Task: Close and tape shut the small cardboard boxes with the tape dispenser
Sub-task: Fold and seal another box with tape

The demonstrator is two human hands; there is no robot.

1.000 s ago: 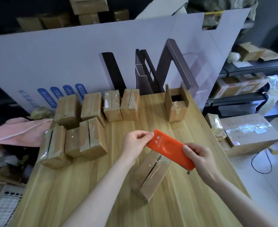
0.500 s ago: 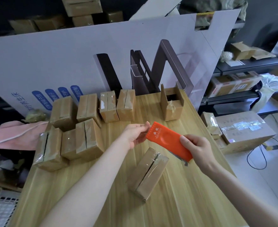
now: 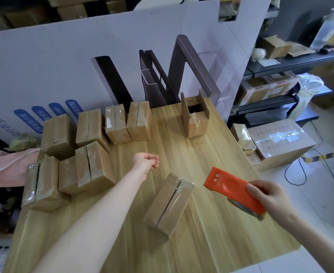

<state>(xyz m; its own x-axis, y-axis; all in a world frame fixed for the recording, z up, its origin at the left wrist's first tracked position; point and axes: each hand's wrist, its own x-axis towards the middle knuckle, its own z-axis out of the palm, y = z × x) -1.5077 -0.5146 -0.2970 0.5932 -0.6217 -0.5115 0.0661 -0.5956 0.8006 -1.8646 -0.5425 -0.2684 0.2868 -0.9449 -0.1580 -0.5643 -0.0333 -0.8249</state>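
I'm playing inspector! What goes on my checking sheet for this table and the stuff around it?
Surface: wooden table, holding the boxes.
Job's things: single taped box lies near the front; group of taped boxes sits at the left and back; open box, flaps up, stands at the back right; orange tape dispenser is held above the table.
Clutter: pink cloth beside the table's left edge.
Hands: right hand grips the tape dispenser; left hand hovers, fingers loosely curled, nothing seen in it.
Cables: black cable on the floor, right.
Surroundings: white printed board behind; shelves with cartons, right; big carton on the floor.
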